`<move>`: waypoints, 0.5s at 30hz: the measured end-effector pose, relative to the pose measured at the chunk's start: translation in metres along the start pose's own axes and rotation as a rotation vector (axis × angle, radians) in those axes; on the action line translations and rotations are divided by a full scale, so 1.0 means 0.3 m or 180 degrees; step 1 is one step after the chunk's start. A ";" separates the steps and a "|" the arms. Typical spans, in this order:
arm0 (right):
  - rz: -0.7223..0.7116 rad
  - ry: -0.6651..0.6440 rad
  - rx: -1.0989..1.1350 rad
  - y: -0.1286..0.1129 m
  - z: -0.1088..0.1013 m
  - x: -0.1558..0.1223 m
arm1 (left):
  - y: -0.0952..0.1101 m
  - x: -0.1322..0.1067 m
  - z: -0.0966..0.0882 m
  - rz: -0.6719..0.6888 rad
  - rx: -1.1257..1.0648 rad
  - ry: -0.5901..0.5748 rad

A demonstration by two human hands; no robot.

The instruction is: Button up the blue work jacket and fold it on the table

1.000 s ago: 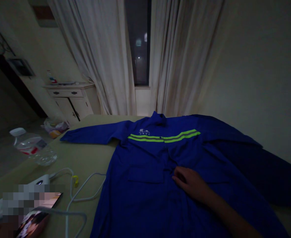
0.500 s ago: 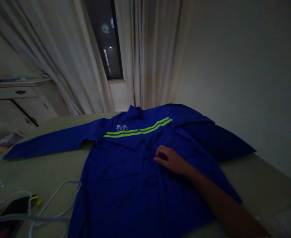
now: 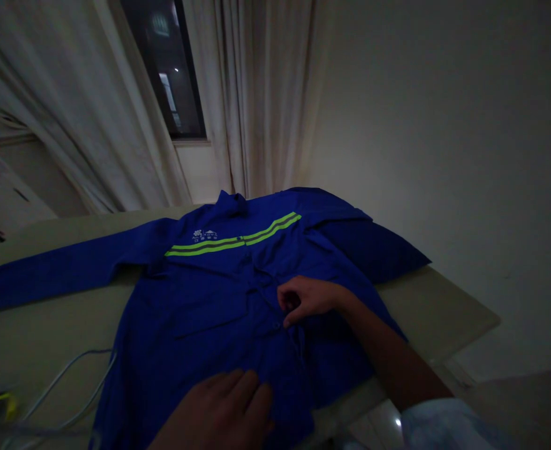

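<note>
A blue work jacket (image 3: 195,350) lies front side up, with a lime-and-grey reflective stripe (image 3: 209,246) across its chest and a white logo above the stripe. My right hand (image 3: 310,296) is over the button front, thumb and curved fingers apart with a gap between them. Close to its thumb tip is a button (image 3: 276,325) on the front edge. Low in the view, my left hand (image 3: 223,409) hovers over or rests on the jacket's lower front; its fingers are curled together, slightly blurred, and their tips are hidden.
The jacket is spread over a pale green-beige table (image 3: 444,306), whose right corner shows. White cables (image 3: 75,359) and a yellow loop (image 3: 7,405) lie at the lower left. Behind hang long curtains (image 3: 266,94) beside a dark window (image 3: 167,69); a plain wall stands to the right.
My left hand has come in from the bottom. The view has swung right; my right hand is now lower along the jacket's front edge, its thumb and fingers wider apart.
</note>
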State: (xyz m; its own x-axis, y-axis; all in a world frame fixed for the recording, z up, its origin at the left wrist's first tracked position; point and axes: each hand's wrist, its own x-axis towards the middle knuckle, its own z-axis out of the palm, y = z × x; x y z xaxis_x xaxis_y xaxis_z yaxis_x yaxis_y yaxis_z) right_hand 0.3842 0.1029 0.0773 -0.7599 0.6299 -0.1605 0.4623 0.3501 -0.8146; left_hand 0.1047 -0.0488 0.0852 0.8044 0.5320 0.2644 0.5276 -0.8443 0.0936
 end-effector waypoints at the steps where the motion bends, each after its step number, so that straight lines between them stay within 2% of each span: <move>1: 0.0136 0.0004 -0.0057 -0.004 0.000 -0.002 | -0.022 0.055 0.003 -0.0017 0.0061 -0.0442; 3: 0.0424 0.0089 -0.0407 -0.023 0.010 -0.006 | -0.072 0.162 0.011 -0.0353 0.0245 -0.1086; 5: 0.0691 0.0187 -0.1010 -0.053 0.028 -0.014 | -0.123 0.248 0.022 -0.0727 0.0239 -0.1326; 8: 0.0889 0.0229 -0.1809 -0.094 0.053 -0.034 | -0.183 0.319 0.052 -0.0947 -0.0268 -0.1157; 10: 0.0945 0.0348 -0.2015 -0.106 0.054 -0.046 | -0.208 0.333 0.079 -0.0951 -0.0616 -0.1055; 12: 0.0829 0.0499 -0.1815 -0.101 0.042 -0.050 | -0.224 0.330 0.113 -0.0936 -0.0739 -0.0990; 15: 0.0303 0.0617 -0.0741 -0.063 0.020 -0.036 | -0.242 0.305 0.176 -0.0856 -0.0746 -0.0615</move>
State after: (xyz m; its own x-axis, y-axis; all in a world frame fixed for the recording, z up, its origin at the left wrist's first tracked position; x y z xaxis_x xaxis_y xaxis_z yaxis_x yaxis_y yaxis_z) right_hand 0.3808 0.0853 0.0910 -0.6172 0.7801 -0.1025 0.6364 0.4183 -0.6481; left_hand 0.1544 0.0647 0.0519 0.6945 0.7192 0.0176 0.6676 -0.6534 0.3570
